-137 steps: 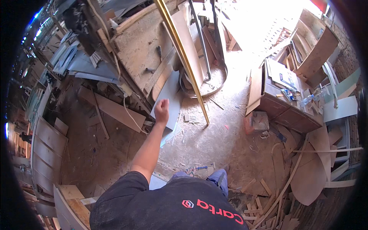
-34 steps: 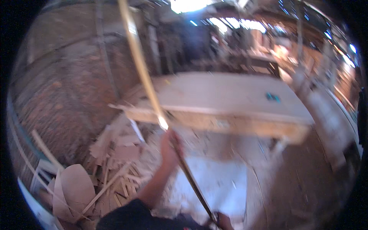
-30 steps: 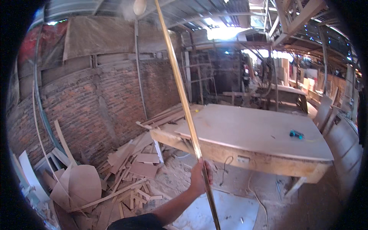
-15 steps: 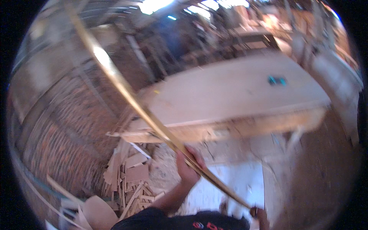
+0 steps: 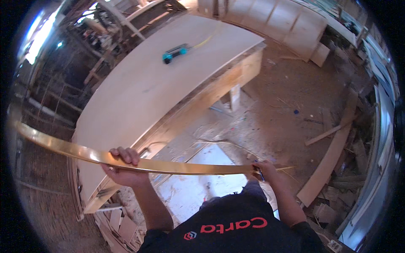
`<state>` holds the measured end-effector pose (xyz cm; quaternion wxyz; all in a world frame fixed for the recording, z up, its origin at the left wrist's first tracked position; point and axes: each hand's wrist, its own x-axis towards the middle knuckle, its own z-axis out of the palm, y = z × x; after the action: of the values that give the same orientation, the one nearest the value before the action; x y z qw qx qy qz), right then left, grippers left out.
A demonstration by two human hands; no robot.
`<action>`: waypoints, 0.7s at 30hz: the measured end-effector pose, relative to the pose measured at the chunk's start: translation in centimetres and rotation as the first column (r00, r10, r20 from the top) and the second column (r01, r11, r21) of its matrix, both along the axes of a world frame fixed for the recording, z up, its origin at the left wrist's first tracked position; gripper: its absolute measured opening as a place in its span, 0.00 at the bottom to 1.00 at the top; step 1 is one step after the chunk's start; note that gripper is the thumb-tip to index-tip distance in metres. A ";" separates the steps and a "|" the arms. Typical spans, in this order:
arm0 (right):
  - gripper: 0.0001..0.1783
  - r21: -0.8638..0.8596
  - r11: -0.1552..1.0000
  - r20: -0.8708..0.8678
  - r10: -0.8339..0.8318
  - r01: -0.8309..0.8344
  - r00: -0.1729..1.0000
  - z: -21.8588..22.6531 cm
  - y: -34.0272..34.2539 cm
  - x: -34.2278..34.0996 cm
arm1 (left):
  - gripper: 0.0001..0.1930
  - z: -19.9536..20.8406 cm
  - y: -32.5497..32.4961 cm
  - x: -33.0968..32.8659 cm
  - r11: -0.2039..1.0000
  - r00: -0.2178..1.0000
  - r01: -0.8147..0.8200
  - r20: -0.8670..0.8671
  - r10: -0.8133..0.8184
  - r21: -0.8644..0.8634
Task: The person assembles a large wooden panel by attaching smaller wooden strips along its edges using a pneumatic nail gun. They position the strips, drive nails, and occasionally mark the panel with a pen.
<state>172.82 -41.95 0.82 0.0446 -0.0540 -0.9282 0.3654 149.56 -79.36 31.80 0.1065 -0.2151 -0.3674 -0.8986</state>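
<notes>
A long, shiny gold-coloured strip [image 5: 190, 167] runs across in front of my body, slightly bowed, its far left end blurred. My left hand [image 5: 125, 166] is closed round it left of my body, the fingers over the top edge and the palm below. My right hand [image 5: 266, 170] grips the strip's right end. A small dark piece shows by those right fingers, too small to name. Just beyond the strip stands a large pale wooden table [image 5: 143, 80], and a teal and black tool [image 5: 174, 53] lies on its top.
Under the strip, a white sheet [image 5: 196, 183] lies on the dusty floor. Wood offcuts [image 5: 122, 225] are heaped at the lower left. A long curved board [image 5: 329, 162] and loose sticks lie at the right. Large panels [image 5: 274, 21] stand at the back right.
My view has turned to the right. The strip has gone from a steep diagonal to nearly level across the picture, with both hands still on it.
</notes>
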 end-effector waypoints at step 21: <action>0.29 0.397 0.899 -0.157 -0.135 0.188 0.978 8.9 48.0 -25.9 | 0.17 -6.0 40.9 -29.9 0.955 0.990 0.042 0.114 -0.078 0.294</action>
<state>146.90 6.09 9.67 0.1435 -0.0973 -0.9716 0.1607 119.66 -38.48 25.82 0.0865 -0.1519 -0.2304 -0.9573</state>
